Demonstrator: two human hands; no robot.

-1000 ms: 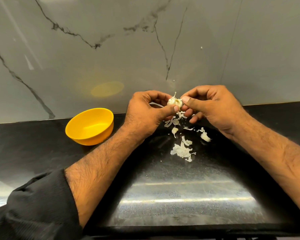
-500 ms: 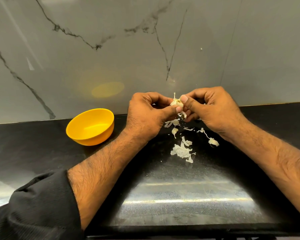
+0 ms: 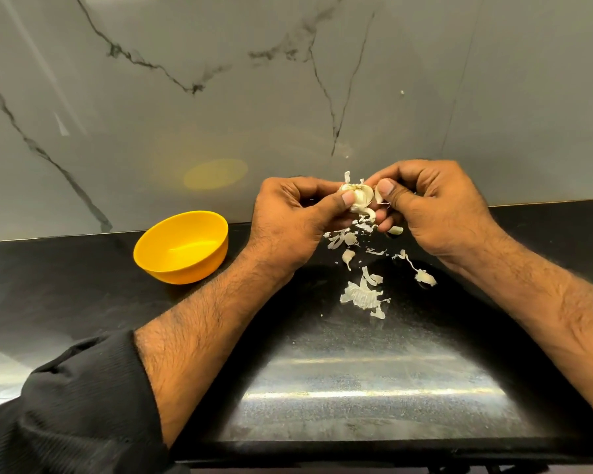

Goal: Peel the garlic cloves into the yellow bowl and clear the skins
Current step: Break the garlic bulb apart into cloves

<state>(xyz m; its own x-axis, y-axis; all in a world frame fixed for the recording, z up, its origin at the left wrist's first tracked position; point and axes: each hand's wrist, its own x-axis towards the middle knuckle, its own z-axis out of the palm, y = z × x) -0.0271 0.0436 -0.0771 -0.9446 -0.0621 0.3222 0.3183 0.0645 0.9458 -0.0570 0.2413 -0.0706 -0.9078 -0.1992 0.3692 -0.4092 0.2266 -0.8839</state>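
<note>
Peeling garlic above the bench

The left hand is gripping the garlic while the right hand is pinching skin (skins falling below); the yellow bowl is waiting at nine o'clock.

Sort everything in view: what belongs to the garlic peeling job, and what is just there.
Belongs to the job:
garlic, gripped by the left hand
right hand, pinching a bit of skin at the garlic
yellow bowl, no cloves visible in it
loose garlic skins scattered on the black counter

Just there:
marble-pattern wall
black sleeve
</note>
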